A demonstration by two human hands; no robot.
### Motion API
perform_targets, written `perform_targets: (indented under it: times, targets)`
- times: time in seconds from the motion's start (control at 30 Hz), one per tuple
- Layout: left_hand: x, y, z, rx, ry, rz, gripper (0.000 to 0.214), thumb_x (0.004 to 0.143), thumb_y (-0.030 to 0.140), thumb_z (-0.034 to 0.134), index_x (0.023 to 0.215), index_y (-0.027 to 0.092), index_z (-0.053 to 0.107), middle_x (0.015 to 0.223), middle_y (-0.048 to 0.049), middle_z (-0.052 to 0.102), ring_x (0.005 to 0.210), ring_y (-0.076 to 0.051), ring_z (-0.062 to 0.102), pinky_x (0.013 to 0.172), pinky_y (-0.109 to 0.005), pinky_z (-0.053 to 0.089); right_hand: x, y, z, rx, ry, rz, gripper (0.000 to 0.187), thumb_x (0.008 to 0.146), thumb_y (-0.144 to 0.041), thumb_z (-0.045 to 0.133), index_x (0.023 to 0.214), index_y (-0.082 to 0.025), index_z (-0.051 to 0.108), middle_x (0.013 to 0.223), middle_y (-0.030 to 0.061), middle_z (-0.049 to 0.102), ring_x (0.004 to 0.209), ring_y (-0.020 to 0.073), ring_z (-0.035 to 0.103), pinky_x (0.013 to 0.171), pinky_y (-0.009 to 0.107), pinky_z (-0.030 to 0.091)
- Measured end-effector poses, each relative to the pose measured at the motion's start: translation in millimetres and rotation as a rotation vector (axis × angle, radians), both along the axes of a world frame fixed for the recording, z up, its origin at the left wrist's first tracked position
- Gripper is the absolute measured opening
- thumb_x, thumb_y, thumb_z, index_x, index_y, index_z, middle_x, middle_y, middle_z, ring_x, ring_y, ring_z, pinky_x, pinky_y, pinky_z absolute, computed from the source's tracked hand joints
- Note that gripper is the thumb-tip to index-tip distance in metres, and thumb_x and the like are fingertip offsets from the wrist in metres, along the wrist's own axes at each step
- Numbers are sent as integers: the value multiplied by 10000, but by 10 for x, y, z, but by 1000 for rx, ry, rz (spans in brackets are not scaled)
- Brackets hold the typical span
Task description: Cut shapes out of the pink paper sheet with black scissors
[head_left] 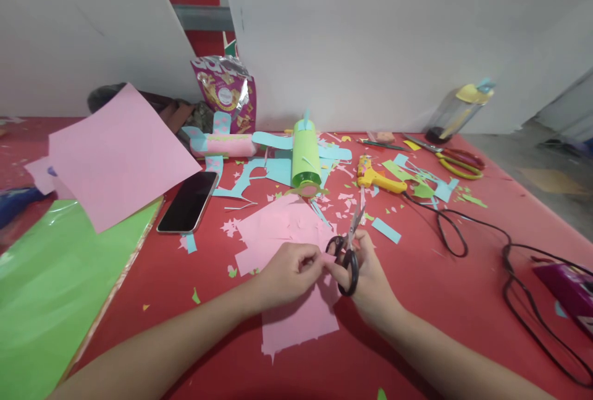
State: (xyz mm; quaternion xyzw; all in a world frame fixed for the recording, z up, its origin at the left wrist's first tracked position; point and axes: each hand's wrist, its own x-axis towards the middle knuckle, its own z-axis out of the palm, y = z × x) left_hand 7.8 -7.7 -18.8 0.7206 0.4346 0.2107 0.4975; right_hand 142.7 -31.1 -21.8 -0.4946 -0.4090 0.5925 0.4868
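My left hand [294, 271] pinches a small piece of pink paper [328, 258] between thumb and fingertips. My right hand [368, 283] has the black-handled scissors [351, 264] hooked on its fingers, blades pointing up and away, and its fingertips meet the same small piece. Below both hands lies a larger cut pink sheet [296, 326] with ragged edges. Just beyond stands a green paper tube plane [306, 153] with light blue wings. To its left is a pink paper plane [227, 145] with blue wings and tail.
A yellow glue gun [382, 181] and its black cord [503, 239] lie on the right, with large scissors [456, 159] and a clear bottle [456, 116] behind. On the left are a phone [189, 202], a pink sheet [120, 159] and green paper [60, 289]. Paper scraps litter the red table.
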Motion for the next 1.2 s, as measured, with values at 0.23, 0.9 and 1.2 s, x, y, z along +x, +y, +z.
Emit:
perform_targets:
  times: [0.23, 0.9, 1.2]
  targets:
    - [-106, 58, 142, 76, 13, 39, 281, 760, 235, 359, 499, 162, 285, 492, 55, 250, 469, -67, 252, 439, -198, 214, 7, -4, 40, -16, -9, 74, 325, 631, -159, 596, 721, -237, 294, 627, -79, 423, 500, 71, 417, 468, 192, 347]
    - [-257, 123, 405, 81, -61, 195, 246, 772, 228, 370, 536, 160, 349, 519, 48, 317, 501, -74, 313, 482, -187, 283, 35, -69, 106, 16, 175, 562, 439, 616, -555, 580, 774, -230, 330, 727, -8, 445, 659, 142, 469, 597, 296, 371]
    - [-237, 106, 421, 87, -26, 136, 281, 778, 210, 374, 517, 165, 281, 513, 57, 253, 482, -65, 258, 450, -185, 243, 47, -81, 72, 5, 195, 564, 419, 639, -538, 572, 787, -233, 326, 712, -17, 441, 645, 135, 461, 618, 299, 362]
